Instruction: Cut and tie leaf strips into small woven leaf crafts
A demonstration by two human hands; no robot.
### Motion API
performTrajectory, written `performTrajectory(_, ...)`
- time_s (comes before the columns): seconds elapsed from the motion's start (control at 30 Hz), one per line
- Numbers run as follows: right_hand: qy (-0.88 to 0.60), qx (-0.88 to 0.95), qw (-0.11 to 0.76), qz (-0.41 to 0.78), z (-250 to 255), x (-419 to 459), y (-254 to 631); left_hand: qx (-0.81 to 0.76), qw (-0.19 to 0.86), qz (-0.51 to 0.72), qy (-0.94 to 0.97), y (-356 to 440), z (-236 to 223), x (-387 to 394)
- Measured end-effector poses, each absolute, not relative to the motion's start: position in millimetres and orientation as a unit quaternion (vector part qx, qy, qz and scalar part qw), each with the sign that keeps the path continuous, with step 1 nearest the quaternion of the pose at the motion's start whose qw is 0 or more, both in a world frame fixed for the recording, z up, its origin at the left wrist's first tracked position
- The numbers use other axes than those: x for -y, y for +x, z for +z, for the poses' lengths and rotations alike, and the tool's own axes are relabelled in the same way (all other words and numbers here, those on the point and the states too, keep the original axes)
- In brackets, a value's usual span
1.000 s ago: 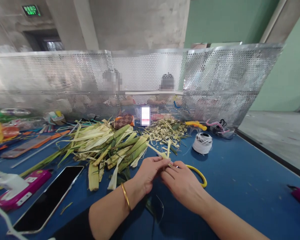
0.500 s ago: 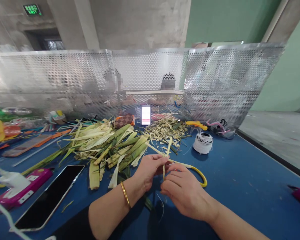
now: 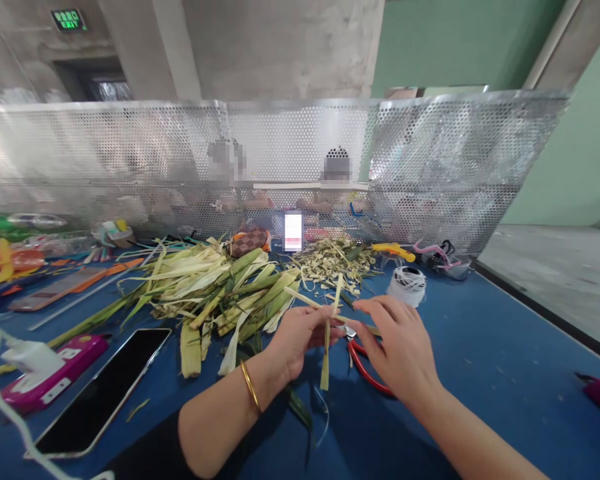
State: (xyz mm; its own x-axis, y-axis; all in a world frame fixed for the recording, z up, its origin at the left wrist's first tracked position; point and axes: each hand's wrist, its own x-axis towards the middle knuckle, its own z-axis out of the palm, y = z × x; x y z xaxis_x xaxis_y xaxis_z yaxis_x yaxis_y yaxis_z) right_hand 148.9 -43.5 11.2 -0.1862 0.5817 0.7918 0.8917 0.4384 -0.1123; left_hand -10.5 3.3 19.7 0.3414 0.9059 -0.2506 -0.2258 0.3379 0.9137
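My left hand (image 3: 307,333) pinches narrow pale husk strips (image 3: 325,363) where they cross, with ends sticking out up, down and to both sides. To the right, my right hand (image 3: 400,340) is open, its thumb and fingers apart beside the right-hand strip end. Under the hands lies a metal hand tool with a red handle (image 3: 364,367); its jaws are partly hidden, so I cannot tell pliers from scissors. A dark green leaf piece (image 3: 300,408) and a thin clear thread (image 3: 325,417) rest on the blue table below my left hand.
A big heap of corn husks (image 3: 195,280) spreads left of centre, with small cut bits (image 3: 337,260) behind. A white thread spool (image 3: 407,285) stands to the right. At left are a black-screened phone (image 3: 103,393) and a purple power strip (image 3: 55,373). A perforated metal screen (image 3: 300,133) closes the back.
My right hand has let go of the downward strip end, risen and spread its fingers. That strip now hangs in view, and the tool's red handle shows. My left hand keeps its pinch.
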Motion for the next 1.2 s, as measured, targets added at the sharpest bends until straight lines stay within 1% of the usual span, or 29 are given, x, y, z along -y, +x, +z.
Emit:
performTrajectory(0.1,-0.528,0.772,0.330,-0.128,6.9,35.5,151.8,-0.426,0.699,0.402,0.410,-9.4,20.1,-2.3)
performTrajectory(0.17,-0.522,0.792,0.307,-0.087,4.7,33.9,151.4,-0.443,0.679,0.410,0.417,-7.9,18.9,-2.4)
performTrajectory(0.27,-0.523,0.792,0.309,-0.055,5.7,34.1,152.2,-0.460,0.655,0.422,0.425,-6.3,17.4,-2.9)
performTrajectory(0.33,-0.536,0.779,0.325,-0.004,8.8,33.2,155.0,-0.464,0.647,0.428,0.427,-6.1,17.9,-2.5)
performTrajectory(0.4,-0.551,0.751,0.351,0.099,12.2,30.8,158.8,-0.463,0.647,0.424,0.434,-6.3,19.4,-0.9)
performTrajectory(0.5,-0.556,0.648,0.415,0.314,16.0,27.1,162.6,-0.447,0.659,0.387,0.464,-6.1,22.1,3.6)
performTrajectory(0.6,-0.495,0.506,0.465,0.532,18.0,26.1,162.6,-0.431,0.673,0.346,0.492,-5.2,23.1,7.9)
performTrajectory(0.67,-0.439,0.423,0.479,0.631,18.7,26.1,162.0,-0.427,0.678,0.339,0.493,-5.0,23.2,9.2)
performTrajectory(0.73,-0.410,0.369,0.482,0.680,19.0,25.7,162.4,-0.429,0.680,0.346,0.484,-5.3,23.2,9.3)
performTrajectory(0.8,-0.403,0.349,0.484,0.694,18.5,24.9,163.5,-0.430,0.682,0.350,0.477,-5.5,23.2,9.0)
performTrajectory(0.87,-0.405,0.356,0.494,0.682,16.8,24.2,164.1,-0.424,0.686,0.343,0.481,-5.2,22.6,9.1)
performTrajectory(1.13,-0.496,0.419,0.564,0.510,1.8,21.9,152.9,-0.413,0.649,0.305,0.561,-1.2,15.5,10.7)
performTrajectory(1.2,-0.518,0.438,0.561,0.475,-1.7,19.8,153.1,-0.413,0.649,0.298,0.564,-1.5,14.8,10.2)
